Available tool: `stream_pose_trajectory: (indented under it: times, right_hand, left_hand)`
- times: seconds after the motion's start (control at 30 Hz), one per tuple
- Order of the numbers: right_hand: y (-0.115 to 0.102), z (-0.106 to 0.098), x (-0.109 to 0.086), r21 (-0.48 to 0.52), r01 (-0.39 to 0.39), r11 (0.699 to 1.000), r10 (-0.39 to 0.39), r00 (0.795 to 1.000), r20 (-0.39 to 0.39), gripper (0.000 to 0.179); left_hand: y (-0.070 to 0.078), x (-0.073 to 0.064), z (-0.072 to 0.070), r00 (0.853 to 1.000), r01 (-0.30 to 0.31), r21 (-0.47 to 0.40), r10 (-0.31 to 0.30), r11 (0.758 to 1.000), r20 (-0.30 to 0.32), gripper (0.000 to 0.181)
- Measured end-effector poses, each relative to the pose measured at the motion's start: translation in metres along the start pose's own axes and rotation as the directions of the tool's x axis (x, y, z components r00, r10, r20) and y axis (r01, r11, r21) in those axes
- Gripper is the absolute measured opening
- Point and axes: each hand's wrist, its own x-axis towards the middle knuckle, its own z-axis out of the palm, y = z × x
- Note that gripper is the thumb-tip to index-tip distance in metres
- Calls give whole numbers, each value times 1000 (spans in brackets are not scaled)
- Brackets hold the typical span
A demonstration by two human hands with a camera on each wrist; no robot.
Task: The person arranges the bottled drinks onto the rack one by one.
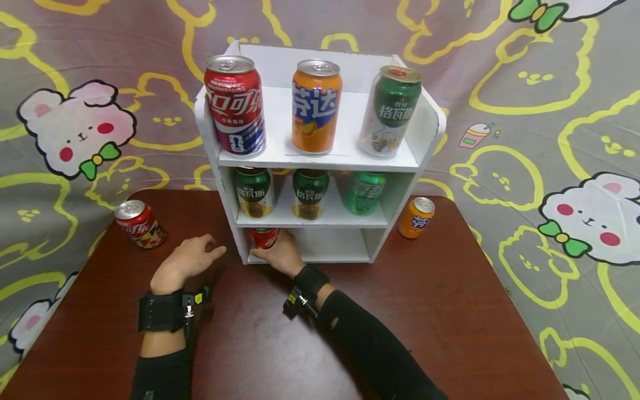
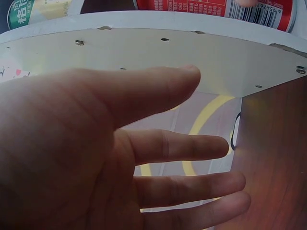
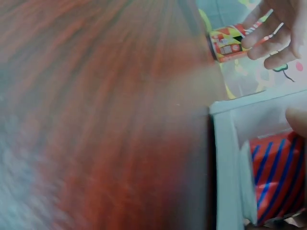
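Observation:
On the bottom shelf, at its left end, a red cola can (image 1: 264,238) stands inside the white rack (image 1: 310,161). My right hand (image 1: 282,254) grips it, thumb across the front and fingers at its right side. In the right wrist view the red can (image 3: 278,177) shows blue stripes, with the thumb at the picture's edge. My left hand (image 1: 192,258) hovers above the table left of the rack, holding nothing. Its fingers are extended and spread in the left wrist view, where the left hand (image 2: 120,153) is beside the rack's side panel (image 2: 144,52).
A red cola can (image 1: 141,224) stands on the table at left, an orange Fanta can (image 1: 416,218) at right. The top shelf bears a red can (image 1: 236,105), an orange can (image 1: 316,106) and a green-white can (image 1: 391,111). Several green cans (image 1: 310,194) fill the middle shelf.

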Motion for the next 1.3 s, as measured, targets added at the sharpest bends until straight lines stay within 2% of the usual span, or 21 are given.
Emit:
stream_pose_trajectory:
  times: [0.1, 0.27, 0.5, 0.7, 0.93, 1.17, 1.3]
  right_hand:
    - [2, -4, 2, 48, 37, 998, -41, 995, 91, 70]
    - [6, -16, 9, 125, 66, 990, -94, 968, 231, 74]
    - [3, -32, 16, 171, -1, 985, -60, 936, 347, 64]
    - [13, -23, 17, 179, 9, 984, -63, 953, 296, 64]
    - [7, -18, 10, 89, 22, 996, -39, 979, 199, 64]
    - [5, -10, 6, 15, 15, 1000, -17, 992, 124, 61]
    - [0, -5, 5, -10, 25, 1000, -25, 998, 53, 57]
  left_hand:
    - [-2, -1, 0, 1000, 7, 3, -7, 1000, -1, 53]
    - [-4, -1, -2, 1000, -4, 11, 4, 1000, -12, 52]
    - [-2, 2, -1, 1000, 0, 5, 0, 1000, -1, 53]
    - [-1, 2, -2, 1000, 22, 1, -22, 1000, 21, 56]
    - [0, 1, -2, 999, 31, -8, -31, 999, 28, 58]
    - [0, 1, -2, 1000, 16, -5, -16, 1000, 18, 54]
    - [0, 1, -2, 1000, 3, 5, -3, 1000, 0, 54]
